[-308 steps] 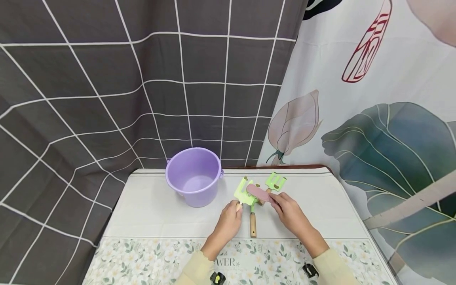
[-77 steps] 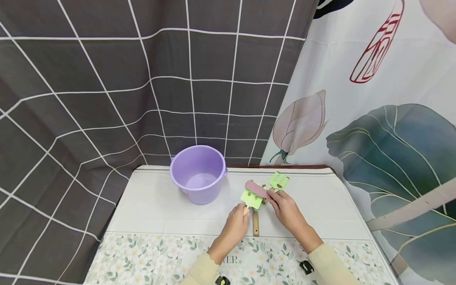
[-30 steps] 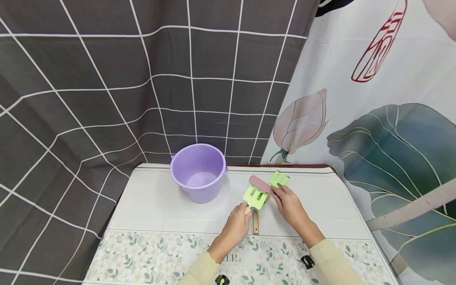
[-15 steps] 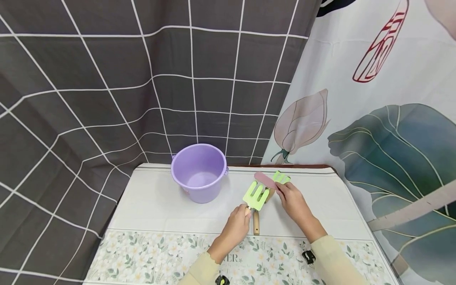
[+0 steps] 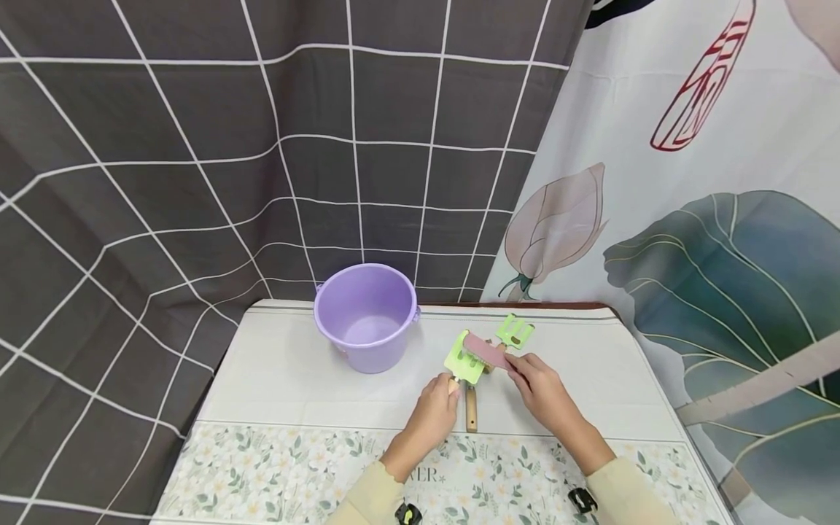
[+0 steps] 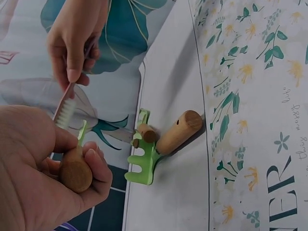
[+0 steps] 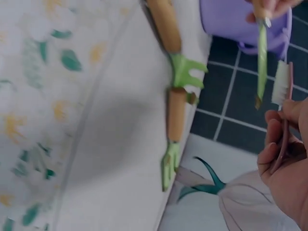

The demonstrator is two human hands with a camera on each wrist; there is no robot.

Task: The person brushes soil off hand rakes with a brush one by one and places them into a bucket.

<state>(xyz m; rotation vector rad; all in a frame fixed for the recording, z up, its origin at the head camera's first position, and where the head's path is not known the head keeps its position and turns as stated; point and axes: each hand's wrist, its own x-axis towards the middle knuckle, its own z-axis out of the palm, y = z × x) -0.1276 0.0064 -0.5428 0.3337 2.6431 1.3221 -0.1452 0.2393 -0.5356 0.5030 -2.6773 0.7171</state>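
My left hand (image 5: 429, 408) grips the wooden handle (image 6: 76, 173) of a small garden fork, its green head (image 5: 461, 362) raised above the table. Dark brown residue shows at the fork's tip (image 7: 259, 102). With fingers curled round its handle, my right hand (image 5: 545, 390) holds a pink brush (image 5: 485, 352). White bristles (image 7: 280, 83) face the green head; in the head view the brush overlaps it, and contact is unclear. Beneath lie a green hand rake with a wooden handle (image 5: 471, 410) and another small green fork (image 5: 515, 332), marked with brown spots.
A purple bucket (image 5: 365, 321) stands upright at the back, left of the tools. The white and floral cloth (image 5: 295, 467) covers the table. Grey gridded fabric (image 5: 315, 175) hangs behind it, with a printed white curtain (image 5: 590, 240) at the right.
Over the last second the brush moved right, off the held fork, then back left over it. The fork's head has shifted slightly left. The bucket and lying tools stay put.
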